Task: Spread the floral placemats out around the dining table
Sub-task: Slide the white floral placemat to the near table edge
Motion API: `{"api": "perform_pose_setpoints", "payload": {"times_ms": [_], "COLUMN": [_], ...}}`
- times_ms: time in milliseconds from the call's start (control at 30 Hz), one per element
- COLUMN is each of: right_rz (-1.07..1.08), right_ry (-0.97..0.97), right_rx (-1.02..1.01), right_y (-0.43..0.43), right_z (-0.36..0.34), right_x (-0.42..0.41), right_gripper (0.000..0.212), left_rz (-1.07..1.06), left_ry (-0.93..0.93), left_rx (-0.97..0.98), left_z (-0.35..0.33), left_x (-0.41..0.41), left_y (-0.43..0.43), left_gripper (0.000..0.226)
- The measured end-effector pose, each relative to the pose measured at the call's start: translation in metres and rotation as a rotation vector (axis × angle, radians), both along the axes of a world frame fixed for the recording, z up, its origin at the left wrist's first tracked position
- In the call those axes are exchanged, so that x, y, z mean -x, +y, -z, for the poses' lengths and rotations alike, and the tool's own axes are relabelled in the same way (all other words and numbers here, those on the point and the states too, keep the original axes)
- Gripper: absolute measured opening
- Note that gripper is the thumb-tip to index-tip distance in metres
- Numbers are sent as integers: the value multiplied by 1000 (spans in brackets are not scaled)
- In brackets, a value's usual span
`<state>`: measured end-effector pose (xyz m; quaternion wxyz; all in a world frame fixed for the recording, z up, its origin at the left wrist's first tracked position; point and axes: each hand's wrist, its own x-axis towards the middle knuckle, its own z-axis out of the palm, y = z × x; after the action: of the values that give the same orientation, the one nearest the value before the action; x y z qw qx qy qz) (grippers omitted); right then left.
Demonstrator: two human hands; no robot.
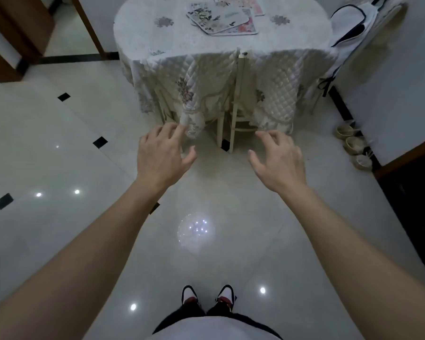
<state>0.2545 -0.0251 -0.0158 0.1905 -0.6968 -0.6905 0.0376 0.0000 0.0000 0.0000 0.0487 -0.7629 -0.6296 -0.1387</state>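
Note:
Several floral placemats [221,19] lie in an overlapping pile near the middle of the dining table [157,42], which wears a quilted white cloth with flower prints. I stand a step back from the table. My left hand [162,158] and my right hand [279,160] reach forward side by side at the height of the cloth's hanging hem, fingers spread, holding nothing. Both hands are well short of the placemats.
White chairs [236,114] are tucked under the table. A chair with a white cover [351,23] stands at the table's right. Several small bowls [353,146] sit on the floor by the right wall. A wooden door frame [17,38] is at the left. The tiled floor is glossy.

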Motion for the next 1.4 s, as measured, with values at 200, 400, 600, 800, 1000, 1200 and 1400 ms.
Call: {"api": "perform_pose_setpoints", "payload": {"times_ms": [200, 400, 600, 800, 1000, 1200, 1400], "right_rz": [-2, -7, 14, 41, 77, 82, 64], "right_ry": [15, 18, 12, -23, -31, -42, -31], "right_rx": [-18, -10, -4, -7, -14, 0, -28], "right_y": [28, 76, 154, 250, 333, 403, 475], "right_z": [-3, 1, 0, -8, -16, -29, -12], "right_x": [-13, -18, -15, -7, 2, -1, -16], "right_gripper": [52, 52, 52, 51, 54, 54, 49], "left_rz": [5, 9, 18, 55, 64, 104, 102], "left_ry": [-3, -10, -35, -68, -85, -125, -92], "left_rx": [-46, -70, -97, -119, -112, -108, -85], "left_z": [-2, 3, 1, -9, -16, -19, -6], "left_x": [-12, -18, -16, -3, 4, -7, -23], "left_y": [25, 72, 156, 266, 362, 435, 500], "left_gripper": [53, 51, 51, 53, 51, 53, 54]}}
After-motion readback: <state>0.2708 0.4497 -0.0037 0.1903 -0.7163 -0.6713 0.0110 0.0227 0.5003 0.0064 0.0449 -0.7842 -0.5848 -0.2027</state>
